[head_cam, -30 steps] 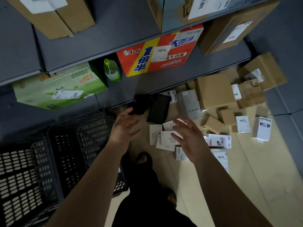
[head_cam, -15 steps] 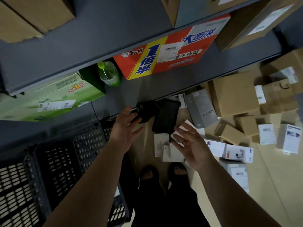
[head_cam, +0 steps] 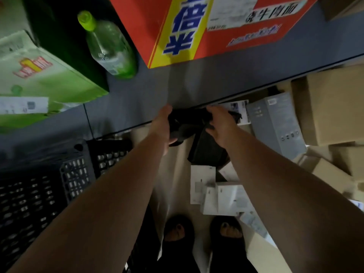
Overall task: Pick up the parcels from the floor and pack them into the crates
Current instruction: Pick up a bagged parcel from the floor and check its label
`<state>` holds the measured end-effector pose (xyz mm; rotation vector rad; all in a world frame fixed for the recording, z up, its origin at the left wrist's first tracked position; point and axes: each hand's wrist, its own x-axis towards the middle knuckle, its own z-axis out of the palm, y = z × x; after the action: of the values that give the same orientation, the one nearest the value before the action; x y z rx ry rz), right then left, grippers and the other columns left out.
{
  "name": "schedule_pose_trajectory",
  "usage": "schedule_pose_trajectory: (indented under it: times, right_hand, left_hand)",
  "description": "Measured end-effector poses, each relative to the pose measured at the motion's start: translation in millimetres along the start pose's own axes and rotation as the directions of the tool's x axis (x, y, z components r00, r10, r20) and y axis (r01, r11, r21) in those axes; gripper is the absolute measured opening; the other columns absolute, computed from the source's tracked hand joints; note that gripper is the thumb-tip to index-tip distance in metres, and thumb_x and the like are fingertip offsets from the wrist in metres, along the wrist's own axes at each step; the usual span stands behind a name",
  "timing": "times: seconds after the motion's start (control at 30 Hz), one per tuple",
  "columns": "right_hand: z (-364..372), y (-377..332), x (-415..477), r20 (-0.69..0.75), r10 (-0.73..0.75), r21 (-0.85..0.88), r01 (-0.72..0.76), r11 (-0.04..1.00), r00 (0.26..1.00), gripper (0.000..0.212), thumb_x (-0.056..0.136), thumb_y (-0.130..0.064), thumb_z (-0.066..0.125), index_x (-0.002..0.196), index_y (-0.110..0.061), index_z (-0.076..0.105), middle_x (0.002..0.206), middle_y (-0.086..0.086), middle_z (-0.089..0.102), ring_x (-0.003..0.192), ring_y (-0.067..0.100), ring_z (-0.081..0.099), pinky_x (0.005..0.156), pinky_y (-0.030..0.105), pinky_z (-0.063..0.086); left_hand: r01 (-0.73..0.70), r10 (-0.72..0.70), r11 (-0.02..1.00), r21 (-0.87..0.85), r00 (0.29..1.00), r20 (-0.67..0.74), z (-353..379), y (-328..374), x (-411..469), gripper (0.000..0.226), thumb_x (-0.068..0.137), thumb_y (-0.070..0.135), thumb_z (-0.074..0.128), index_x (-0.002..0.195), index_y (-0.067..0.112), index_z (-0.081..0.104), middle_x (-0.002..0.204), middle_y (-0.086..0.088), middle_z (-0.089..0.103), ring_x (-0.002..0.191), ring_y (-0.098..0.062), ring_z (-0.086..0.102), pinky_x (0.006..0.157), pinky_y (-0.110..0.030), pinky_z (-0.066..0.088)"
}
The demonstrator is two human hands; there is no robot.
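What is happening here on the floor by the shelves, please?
A person's left hand and right hand both grip a soft black plastic parcel, low at the edge of the grey shelf. It is not yet in the black perforated plastic crates at the left. Small white cardboard boxes and brown cardboard boxes lie on the floor nearby.

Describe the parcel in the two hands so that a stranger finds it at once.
Find the edge of the grey shelf that carries the red and yellow carton. Just below that edge, the left hand and the right hand grip a crumpled black parcel. Unlike the flat black parcel beside it, it is soft and bunched.
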<state>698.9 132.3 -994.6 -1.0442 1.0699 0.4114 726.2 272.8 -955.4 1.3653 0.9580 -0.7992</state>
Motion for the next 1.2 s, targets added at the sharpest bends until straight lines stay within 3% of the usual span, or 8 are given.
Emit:
schedule_pose_trajectory:
  times: [0.1, 0.27, 0.4, 0.5, 0.67, 0.77, 1.0, 1.2]
  right_hand:
    - [5.5, 17.0, 26.1, -0.005, 0.008, -0.043, -0.008, 0.999, 1.000, 0.081, 0.079, -0.050, 0.066, 0.150, -0.025, 0.038, 0.146, 0.003, 0.050, 0.129, 0.023, 0.052, 0.112, 0.044, 0.040]
    - [2.1, 30.3, 25.8, -0.023, 0.008, -0.079, -0.010, 0.997, 1.000, 0.039, 0.101, -0.023, 0.052, 0.138, -0.011, 0.048, 0.132, 0.011, 0.056, 0.115, 0.023, 0.057, 0.098, 0.036, 0.046]
    - [2.0, 49.3, 8.8, -0.019, 0.053, -0.154, -0.056, 0.987, 0.998, 0.044, 0.098, -0.017, 0.057, 0.139, -0.007, 0.046, 0.136, 0.020, 0.054, 0.120, 0.033, 0.056, 0.086, 0.035, 0.050]
    - [4.5, 65.5, -11.0, -0.046, 0.050, -0.179, -0.057, 0.982, 0.998, 0.050, 0.096, -0.017, 0.059, 0.143, -0.011, 0.043, 0.133, 0.017, 0.057, 0.112, 0.029, 0.060, 0.073, 0.030, 0.048]
    - [8.3, 93.7, -43.7, -0.127, -0.076, -0.309, 0.033, 0.951, 0.989, 0.051, 0.095, -0.030, 0.063, 0.139, -0.008, 0.050, 0.124, 0.010, 0.062, 0.103, 0.022, 0.061, 0.078, 0.024, 0.048]
    - [1.0, 101.8, -58.5, -0.130, -0.131, -0.414, 0.066, 0.908, 0.983, 0.041, 0.096, -0.036, 0.062, 0.126, -0.009, 0.060, 0.106, 0.003, 0.064, 0.084, 0.011, 0.059, 0.062, 0.019, 0.041]
    - [-21.3, 81.3, -126.0, -0.231, -0.203, -0.393, 0.100, 0.914, 0.951, 0.025, 0.093, -0.039, 0.064, 0.088, -0.014, 0.064, 0.080, 0.001, 0.064, 0.080, 0.020, 0.062, 0.070, 0.032, 0.047]
    - [-27.6, 39.0, -226.2, -0.221, -0.199, -0.185, 0.159, 0.970, 0.955, 0.031, 0.090, -0.022, 0.071, 0.071, -0.015, 0.047, 0.076, 0.005, 0.057, 0.076, 0.019, 0.057, 0.074, 0.036, 0.051]
  left_hand:
    - [0.024, -0.021, 0.998, -0.066, 0.999, 0.046, 6.8, -6.7, 15.7, 0.047, 0.105, 0.052, 0.034, 0.135, 0.021, 0.053, 0.134, 0.000, 0.056, 0.118, -0.021, 0.056, 0.086, -0.039, 0.047]
    - [0.043, -0.039, 0.997, -0.070, 0.998, 0.057, 3.8, -15.4, 15.3, 0.049, 0.107, 0.050, 0.029, 0.140, 0.018, 0.049, 0.104, 0.004, 0.055, 0.101, -0.017, 0.050, 0.077, -0.039, 0.048]
    - [0.057, -0.058, 0.998, -0.027, 0.998, -0.015, -10.1, -32.7, 4.3, 0.036, 0.103, 0.041, 0.053, 0.123, 0.013, 0.062, 0.119, -0.009, 0.067, 0.102, -0.021, 0.066, 0.086, -0.039, 0.058]
    - [0.055, -0.059, 0.997, -0.050, 0.996, -0.074, -21.1, -48.2, -4.7, 0.024, 0.099, 0.027, 0.064, 0.116, 0.010, 0.065, 0.109, -0.011, 0.070, 0.085, -0.018, 0.069, 0.072, -0.031, 0.062]
    - [0.087, -0.068, 0.993, 0.077, 0.973, -0.218, -35.3, -75.1, 2.8, 0.032, 0.093, 0.034, 0.071, 0.110, 0.007, 0.066, 0.092, -0.009, 0.068, 0.084, -0.025, 0.069, 0.080, -0.039, 0.061]
    - [0.053, -0.040, 0.998, 0.037, 0.953, -0.299, -41.9, -87.6, 0.5, 0.026, 0.089, 0.019, 0.076, 0.107, 0.006, 0.064, 0.096, -0.013, 0.070, 0.075, -0.024, 0.068, 0.058, -0.027, 0.058]
    - [0.102, -0.133, 0.970, -0.219, 0.982, -0.132, -52.0, -83.5, -55.4, 0.059, 0.083, 0.002, 0.077, 0.133, 0.017, 0.051, 0.106, -0.012, 0.067, 0.090, -0.024, 0.071, 0.078, -0.037, 0.062]
    - [0.003, -0.001, 0.983, -0.185, 1.000, 0.011, -60.7, -51.4, -151.7, 0.049, 0.084, -0.002, 0.069, 0.128, 0.017, 0.062, 0.109, -0.010, 0.074, 0.090, -0.020, 0.072, 0.066, -0.028, 0.056]
